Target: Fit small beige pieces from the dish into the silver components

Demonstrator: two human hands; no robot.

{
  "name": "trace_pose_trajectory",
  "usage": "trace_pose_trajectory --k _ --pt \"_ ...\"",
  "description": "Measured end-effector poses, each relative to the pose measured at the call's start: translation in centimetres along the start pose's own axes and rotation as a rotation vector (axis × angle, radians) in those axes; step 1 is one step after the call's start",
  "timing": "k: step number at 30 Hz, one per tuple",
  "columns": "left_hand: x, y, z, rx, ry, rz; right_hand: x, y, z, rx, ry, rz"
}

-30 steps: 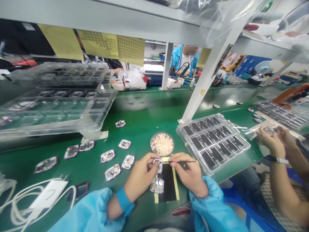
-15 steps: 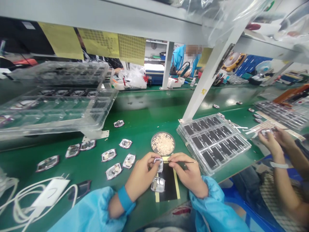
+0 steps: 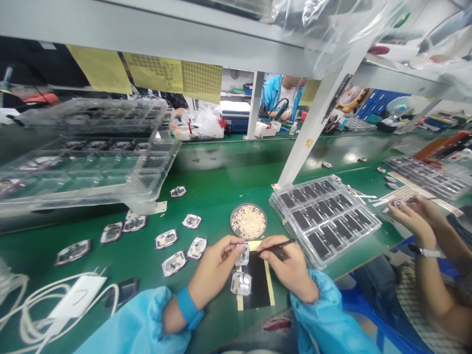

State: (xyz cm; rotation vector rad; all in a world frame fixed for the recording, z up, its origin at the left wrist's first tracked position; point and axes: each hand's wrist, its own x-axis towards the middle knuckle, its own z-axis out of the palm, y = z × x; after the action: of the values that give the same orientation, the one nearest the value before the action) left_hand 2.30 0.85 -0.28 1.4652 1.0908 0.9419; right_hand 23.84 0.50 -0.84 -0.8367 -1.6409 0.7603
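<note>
My left hand (image 3: pixel 217 268) pinches a small silver watch case (image 3: pixel 242 254) by its left side, its inner side facing up. A second watch case (image 3: pixel 241 283) lies just below it, on the left part of a black mat (image 3: pixel 258 285) edged with yellow tape. My right hand (image 3: pixel 285 265) grips dark tweezers (image 3: pixel 283 244), which lie slantwise across the fingers. Their tip points left toward the held case; whether it touches is too small to tell. Just beyond my hands sits a round dish (image 3: pixel 248 221) of small pale pieces.
More watch cases (image 3: pixel 174 263) lie scattered to the left, near a white cable with adapter (image 3: pixel 79 295). Stacked clear trays (image 3: pixel 326 219) with dark screens stand right, beside a shelf post (image 3: pixel 308 142). Another clear tray (image 3: pixel 81 189) is raised at left. A co-worker's hands (image 3: pixel 416 216) work at far right.
The tweezers in my right hand have turned, their back end now higher and their dark flat side showing. The held watch case has shifted slightly down. The view has moved a little.
</note>
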Motion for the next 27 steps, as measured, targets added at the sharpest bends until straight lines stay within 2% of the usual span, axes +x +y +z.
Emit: trace_pose_trajectory --k 12,22,27 --pt "-0.1 -0.05 -0.16 0.016 -0.008 0.027 -0.17 0.16 0.03 0.152 -0.017 0.095" --pt "-0.23 0.26 -0.19 0.021 -0.002 0.022 -0.21 0.07 0.18 0.118 -0.023 0.098" --pt "-0.09 0.24 -0.28 0.008 -0.009 0.023 0.14 0.04 0.35 0.316 -0.053 0.149"
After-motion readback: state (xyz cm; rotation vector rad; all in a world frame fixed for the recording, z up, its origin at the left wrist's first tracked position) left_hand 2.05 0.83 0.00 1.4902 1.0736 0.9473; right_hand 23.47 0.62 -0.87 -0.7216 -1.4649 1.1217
